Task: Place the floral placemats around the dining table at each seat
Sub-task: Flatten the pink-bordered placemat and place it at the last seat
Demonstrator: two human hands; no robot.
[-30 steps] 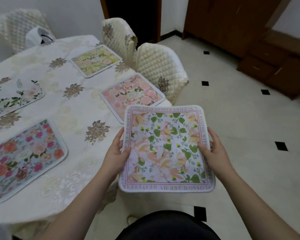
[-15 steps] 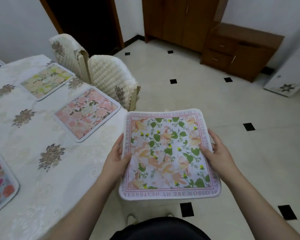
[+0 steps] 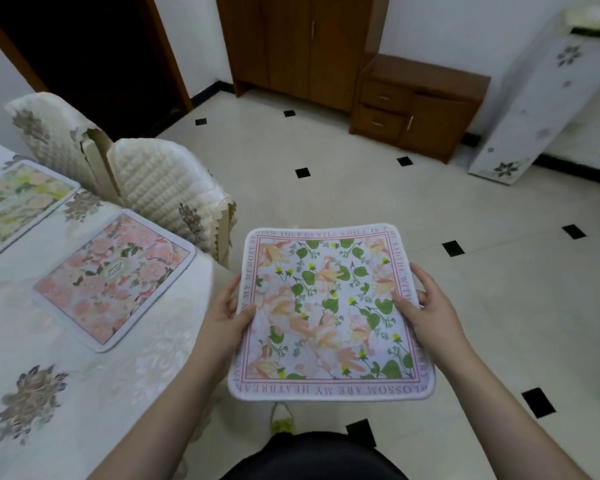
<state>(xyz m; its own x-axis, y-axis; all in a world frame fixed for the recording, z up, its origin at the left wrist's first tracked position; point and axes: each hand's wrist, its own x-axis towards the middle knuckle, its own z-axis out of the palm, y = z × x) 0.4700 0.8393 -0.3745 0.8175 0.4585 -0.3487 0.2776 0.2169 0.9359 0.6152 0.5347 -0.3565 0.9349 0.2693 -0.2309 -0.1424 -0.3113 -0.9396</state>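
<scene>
I hold a white floral placemat (image 3: pixel 329 313) with peach flowers, green leaves and a lettered pink border, flat in the air over the floor, right of the table. My left hand (image 3: pixel 227 311) grips its left edge, thumb on top. My right hand (image 3: pixel 426 306) grips its right edge the same way. On the dining table (image 3: pixel 84 393) lie a pink floral placemat (image 3: pixel 113 278) near the right edge and a yellow-green floral placemat (image 3: pixel 14 202) farther back.
Two quilted cream chairs (image 3: pixel 163 192) stand against the table's right side. A brown wardrobe (image 3: pixel 302 46) and low drawer cabinet (image 3: pixel 416 105) line the far wall. A white floral panel (image 3: pixel 541 102) leans at the right. Cream tiled floor (image 3: pixel 499 271) spreads to the right.
My view has swung right: the table and its placemats slid to the left, and the blue-pink mat left the frame. The held placemat stays between both hands.
</scene>
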